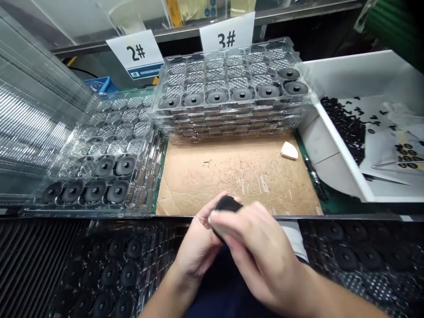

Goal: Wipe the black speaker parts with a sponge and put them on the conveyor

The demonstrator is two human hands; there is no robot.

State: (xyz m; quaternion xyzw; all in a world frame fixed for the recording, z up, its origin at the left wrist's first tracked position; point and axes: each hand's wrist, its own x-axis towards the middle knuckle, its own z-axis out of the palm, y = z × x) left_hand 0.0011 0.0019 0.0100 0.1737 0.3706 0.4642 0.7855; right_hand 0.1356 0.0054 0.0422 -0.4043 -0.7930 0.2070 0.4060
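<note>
Both hands meet in front of my body, just over the near edge of the cardboard [212,185]. My left hand [195,243] is wrapped round a round black part [227,204] from the left side. The fingers of my right hand [261,243] close over the same part from above and cover much of it. Its underside is hidden by my palms. Similar round black parts with a small central hub sit in the stacked clear tray [228,108] beyond the cardboard and in the left clear tray [82,176].
A white bin [347,163] at right holds small black pieces [347,123], round black stickers and tweezers. A pen-like tool [316,179] and a white block [289,151] lie near it. Below the bench edge, more trays [109,274] hold black parts. Signs [135,53] stand behind.
</note>
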